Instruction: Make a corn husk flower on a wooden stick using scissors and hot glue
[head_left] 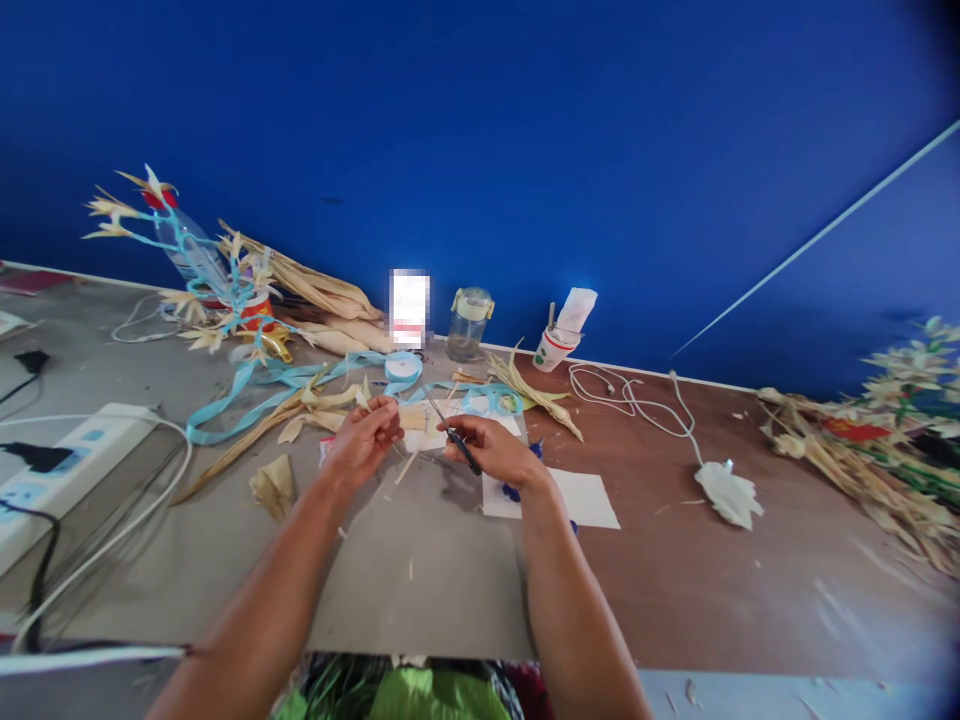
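My right hand point(491, 447) is closed around dark-handled scissors point(466, 452), whose thin blades point up and to the left. My left hand point(367, 440) is pinched shut on a small pale piece of dried husk point(363, 397) showing at its fingertips. The two hands are apart, just above the grey table. Behind them lie pale blue ribbon point(247, 415), a ribbon roll point(403, 368) and long dried corn husks point(322, 400). A folded husk piece point(274, 485) lies left of my left forearm. White paper point(585, 498) is partly under my right wrist.
A white power strip point(82, 470) with plugs and cables lies at the left. At the back stand a bottle with blue-wrapped husk flowers point(232, 285), a clear jar point(466, 340) and a paper cup point(556, 350). A white cable point(637, 405) and dried stalks point(862, 470) lie right.
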